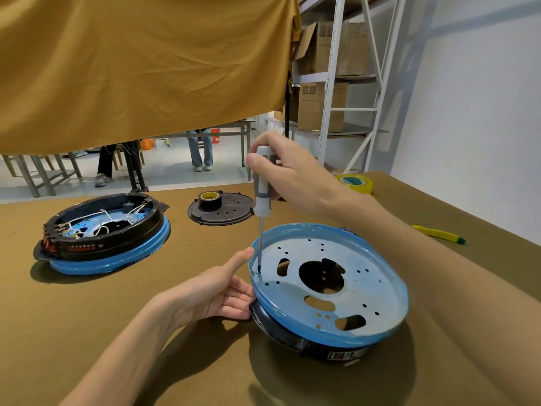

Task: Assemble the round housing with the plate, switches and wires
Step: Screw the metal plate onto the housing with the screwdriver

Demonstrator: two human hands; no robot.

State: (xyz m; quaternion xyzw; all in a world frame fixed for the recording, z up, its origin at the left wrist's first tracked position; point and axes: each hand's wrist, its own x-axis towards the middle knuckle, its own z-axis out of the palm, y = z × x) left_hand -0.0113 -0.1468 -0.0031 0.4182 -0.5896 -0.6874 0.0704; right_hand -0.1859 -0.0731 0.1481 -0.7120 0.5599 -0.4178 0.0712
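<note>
A round black housing [295,338] lies in front of me with a blue-rimmed metal plate [292,291] full of holes on top. My right hand [292,171] grips the white and grey handle of a screwdriver [261,194] held upright, its tip in a hole near the plate's left edge. My left hand [216,291] holds the left rim of the plate and housing, thumb up along the blue edge. A second housing [102,230] with white wires and red switches inside sits at the left.
A black perforated cover [231,212] with a roll of black tape [210,199] on it lies at the back. A yellow tape roll [355,183] sits far right, a yellow-green pen [439,234] to the right. A mustard cloth hangs above; shelving with boxes stands behind.
</note>
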